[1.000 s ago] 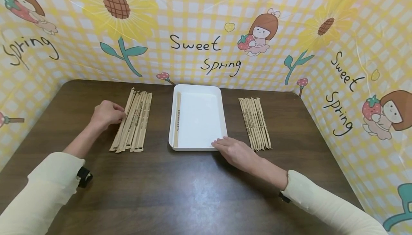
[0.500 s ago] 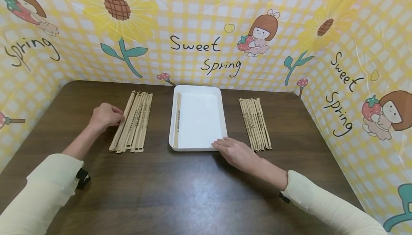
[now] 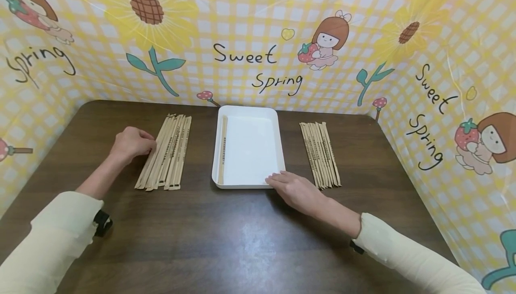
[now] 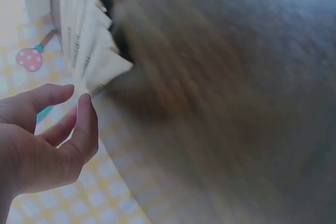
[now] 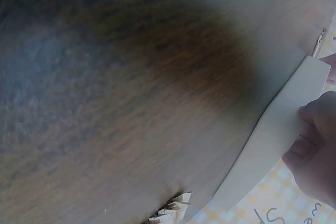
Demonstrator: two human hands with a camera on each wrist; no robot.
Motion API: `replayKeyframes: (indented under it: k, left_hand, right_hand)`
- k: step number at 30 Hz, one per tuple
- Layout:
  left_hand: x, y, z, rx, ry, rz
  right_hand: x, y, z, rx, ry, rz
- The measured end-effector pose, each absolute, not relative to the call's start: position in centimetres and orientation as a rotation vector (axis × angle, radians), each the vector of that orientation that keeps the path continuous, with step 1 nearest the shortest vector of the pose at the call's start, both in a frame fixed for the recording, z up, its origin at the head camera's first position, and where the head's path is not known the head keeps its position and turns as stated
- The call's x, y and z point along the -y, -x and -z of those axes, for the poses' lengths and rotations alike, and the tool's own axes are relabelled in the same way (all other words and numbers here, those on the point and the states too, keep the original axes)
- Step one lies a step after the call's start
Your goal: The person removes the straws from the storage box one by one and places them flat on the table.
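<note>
My left hand [image 3: 133, 144] is at the left edge of a bundle of long, brown paper-wrapped sticks [image 3: 171, 155] with printed lettering. In the left wrist view, the thumb and forefinger of this hand [image 4: 58, 135] pinch the side of the outermost wrapped stick [image 4: 84, 74]. A shallow white tray [image 3: 254, 146] stands in the middle, with a single wrapped stick [image 3: 222, 151] lying along its left wall. At the tray's near right corner, my right hand [image 3: 298, 191] grips the rim. The right wrist view has its thumb against the outer wall of the tray [image 5: 273, 135].
A second bundle of wrapped sticks [image 3: 320, 155] lies right of the tray, close to the right hand. Behind the dark wooden table [image 3: 242, 240] hangs a yellow checked cloth [image 3: 242, 25], which also runs along both sides.
The outermost stick of the left bundle has tipped, its near end shifting slightly left and its far end coming lower. My left hand shifts only slightly; the right hand and tray stay put.
</note>
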State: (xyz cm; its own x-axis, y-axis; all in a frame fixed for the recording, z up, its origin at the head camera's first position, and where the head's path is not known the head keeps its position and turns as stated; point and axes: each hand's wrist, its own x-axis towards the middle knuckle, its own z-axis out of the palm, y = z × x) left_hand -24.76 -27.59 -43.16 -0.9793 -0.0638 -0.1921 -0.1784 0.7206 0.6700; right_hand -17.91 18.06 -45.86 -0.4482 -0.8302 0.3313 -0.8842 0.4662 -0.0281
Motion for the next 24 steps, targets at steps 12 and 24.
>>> replayKeyframes:
  k: [12,24]
  left_hand:
    - [21.3,25.1,39.5,-2.536,0.025,-1.277]
    - [14.9,26.0,38.1,-2.378,0.022,-1.422]
  right_hand:
    - [-18.0,17.9,45.8,2.463,-1.469,-0.286]
    - [-18.1,17.9,45.8,2.452,-1.458,-0.274]
